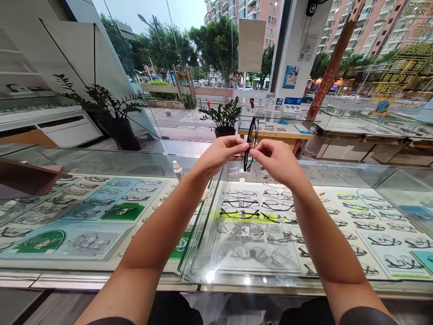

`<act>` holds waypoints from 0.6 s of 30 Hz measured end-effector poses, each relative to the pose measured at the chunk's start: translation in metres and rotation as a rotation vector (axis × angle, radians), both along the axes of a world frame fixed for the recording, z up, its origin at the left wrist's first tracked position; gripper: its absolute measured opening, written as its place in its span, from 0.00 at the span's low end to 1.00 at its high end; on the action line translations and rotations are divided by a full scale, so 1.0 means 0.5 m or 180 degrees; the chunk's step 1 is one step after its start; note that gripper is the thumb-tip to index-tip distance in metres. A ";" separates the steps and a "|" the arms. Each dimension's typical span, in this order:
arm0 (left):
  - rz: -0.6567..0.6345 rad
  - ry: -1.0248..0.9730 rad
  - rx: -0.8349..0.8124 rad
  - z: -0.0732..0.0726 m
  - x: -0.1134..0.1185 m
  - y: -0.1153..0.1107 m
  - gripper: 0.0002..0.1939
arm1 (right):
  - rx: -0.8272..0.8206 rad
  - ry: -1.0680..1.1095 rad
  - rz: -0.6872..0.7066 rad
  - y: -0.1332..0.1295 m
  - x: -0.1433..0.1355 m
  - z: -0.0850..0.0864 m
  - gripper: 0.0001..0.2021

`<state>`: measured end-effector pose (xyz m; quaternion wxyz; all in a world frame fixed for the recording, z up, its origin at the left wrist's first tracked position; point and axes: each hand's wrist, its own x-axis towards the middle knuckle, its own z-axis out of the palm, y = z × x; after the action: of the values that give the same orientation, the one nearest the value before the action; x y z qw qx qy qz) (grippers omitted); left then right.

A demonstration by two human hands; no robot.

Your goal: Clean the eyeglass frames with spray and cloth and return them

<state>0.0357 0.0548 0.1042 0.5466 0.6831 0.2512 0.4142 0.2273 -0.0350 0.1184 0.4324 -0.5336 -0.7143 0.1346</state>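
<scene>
In the head view, a pair of thin black spectacles (pixel 246 163) is a little from the centre, toward two o'clock. It is held in the air, upright and seen almost from the edge, above a long glass-topped display counter (pixel 237 287). The left hand (pixel 221 152) comes from seven o'clock and is narrow, its fingertips closed on the spectacles near the middle of their height. The right hand (pixel 276 161) comes from five o'clock, also narrow, with thumb and forefinger pinching just beside the left fingertips. Which part each hand grips, I cannot tell.

For good handling, I would judge that one hand should carry the frame firmly while the other presses only lightly, because thin parts may bend or twist. The fingers should rather stay on the frame than on the lens faces, where they could leave marks. The grip should be secure, since a slip could drop the spectacles onto the glass, over the rows of dark-framed glasses (pixel 240 214) between four and five o'clock. The white plastic bottle with a cap (pixel 178 171), at nine o'clock from the centre, stands apart from both hands; the left forearm needs some care near it.
</scene>
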 end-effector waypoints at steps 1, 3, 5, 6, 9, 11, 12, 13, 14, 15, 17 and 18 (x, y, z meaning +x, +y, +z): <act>0.0013 0.0009 -0.0036 0.000 -0.002 0.002 0.25 | 0.0013 0.0028 -0.0069 0.002 0.002 -0.001 0.12; 0.0037 0.0039 -0.0076 0.000 -0.005 0.007 0.24 | -0.0022 0.0128 -0.0027 0.008 0.006 -0.004 0.10; 0.0034 0.0067 -0.0091 0.002 -0.009 0.010 0.25 | -0.0128 0.0279 0.0192 0.013 0.008 -0.007 0.10; 0.0024 0.0074 -0.0092 0.003 -0.011 0.010 0.25 | -0.0187 0.0359 0.0297 0.015 0.008 -0.008 0.10; -0.0031 0.0113 -0.0074 0.006 -0.015 0.009 0.24 | -0.0328 0.0607 0.0479 0.016 0.006 -0.008 0.12; -0.0061 0.0141 -0.0042 0.008 -0.017 0.007 0.23 | -0.0396 0.0730 0.0569 0.015 0.004 -0.006 0.12; -0.0063 0.0145 -0.0024 0.009 -0.018 0.006 0.22 | -0.0406 0.0761 0.0586 0.014 0.004 -0.005 0.11; -0.0057 0.0136 -0.0007 0.010 -0.019 0.006 0.22 | -0.0390 0.0760 0.0567 0.013 0.003 -0.004 0.11; -0.0046 0.0117 0.0004 0.011 -0.020 0.006 0.22 | -0.0346 0.0722 0.0513 0.012 0.004 -0.003 0.11; -0.0034 0.0095 0.0010 0.011 -0.021 0.007 0.23 | -0.0281 0.0652 0.0428 0.011 0.006 -0.002 0.10; -0.0004 0.0060 0.0013 0.011 -0.026 0.012 0.23 | -0.0073 0.0447 0.0183 0.010 0.012 0.000 0.09; 0.0019 0.0061 0.0015 0.012 -0.030 0.015 0.24 | 0.0063 0.0329 0.0024 0.010 0.016 0.001 0.09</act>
<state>0.0209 0.0624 0.1101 0.5414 0.6875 0.2574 0.4098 0.2353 -0.0301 0.1190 0.4734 -0.5189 -0.6943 0.1565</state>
